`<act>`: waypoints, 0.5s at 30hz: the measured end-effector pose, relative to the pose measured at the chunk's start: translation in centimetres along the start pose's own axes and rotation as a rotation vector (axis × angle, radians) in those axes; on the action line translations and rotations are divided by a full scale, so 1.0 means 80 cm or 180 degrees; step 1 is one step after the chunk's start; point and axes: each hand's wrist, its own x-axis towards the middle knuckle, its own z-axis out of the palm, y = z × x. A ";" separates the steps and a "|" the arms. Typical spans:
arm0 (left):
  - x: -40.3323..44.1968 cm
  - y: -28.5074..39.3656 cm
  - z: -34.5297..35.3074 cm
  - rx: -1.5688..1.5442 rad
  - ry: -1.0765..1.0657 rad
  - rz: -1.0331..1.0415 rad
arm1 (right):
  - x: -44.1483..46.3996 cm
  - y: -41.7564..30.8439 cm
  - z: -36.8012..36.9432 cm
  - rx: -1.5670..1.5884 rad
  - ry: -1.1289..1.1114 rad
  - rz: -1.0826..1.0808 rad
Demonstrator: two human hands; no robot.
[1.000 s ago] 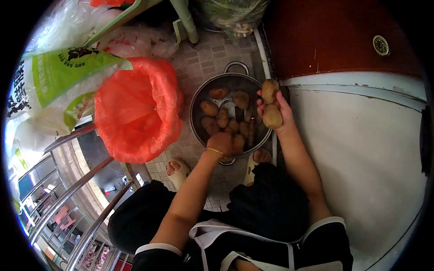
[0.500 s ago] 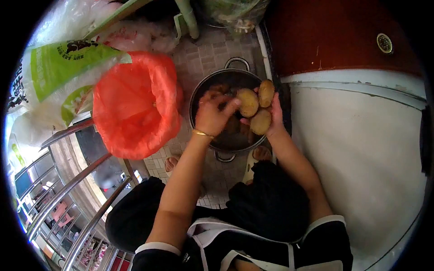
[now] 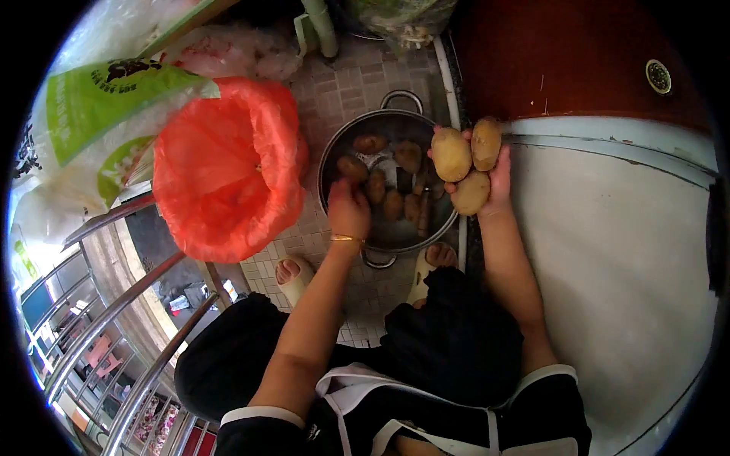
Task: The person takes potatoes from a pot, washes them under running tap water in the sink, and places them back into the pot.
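In my right hand (image 3: pixel 499 186) are three potatoes: a large yellowish potato (image 3: pixel 452 154), a browner upright potato (image 3: pixel 487 144) and a smaller potato (image 3: pixel 471 193) below them. The hand cradles them just beyond the right rim of a two-handled metal pot (image 3: pixel 323 163) on the floor. My left hand (image 3: pixel 350 211) reaches over the pot's left side, fingers stretched toward a potato (image 3: pixel 352 169); the fingertips are dim and partly hidden. Several more brown potatoes (image 3: pixel 393 205) lie in the pot. Beside them is a slim brown-handled tool (image 3: pixel 424 213), its kind unclear.
Left of the pot stands a bin lined with a red plastic bag (image 3: pixel 266 182). Green-and-white plastic bags (image 3: pixel 99 114) crowd the upper left above a metal railing (image 3: pixel 144 289). A pale panel (image 3: pixel 608 251) borders the right side, and a dark red surface (image 3: pixel 563 61) is above it.
My right hand has moved right and slightly up with the three potatoes, away from over the pot. My left hand has drawn back from them and lowered toward the pot's left side.
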 end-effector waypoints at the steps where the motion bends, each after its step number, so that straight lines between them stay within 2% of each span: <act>1: -0.003 0.000 0.003 0.0394 -0.0028 0.0293 | -0.001 -0.001 -0.004 -0.0211 -0.0024 0.0037; 5: -0.008 0.005 0.011 0.0755 0.0123 0.0568 | -0.001 -0.007 -0.010 -0.0345 0.0147 0.0026; 7: -0.009 0.008 0.013 0.0773 0.0174 0.0353 | -0.001 -0.011 -0.006 -0.0342 0.0462 -0.0072; 10: -0.014 0.004 0.025 0.0464 0.0309 0.0073 | -0.002 -0.012 -0.009 -0.0269 0.0488 -0.0109; 15: -0.001 0.002 0.012 0.0174 0.0098 -0.0002 | -0.001 -0.010 -0.016 -0.0235 0.0612 -0.0033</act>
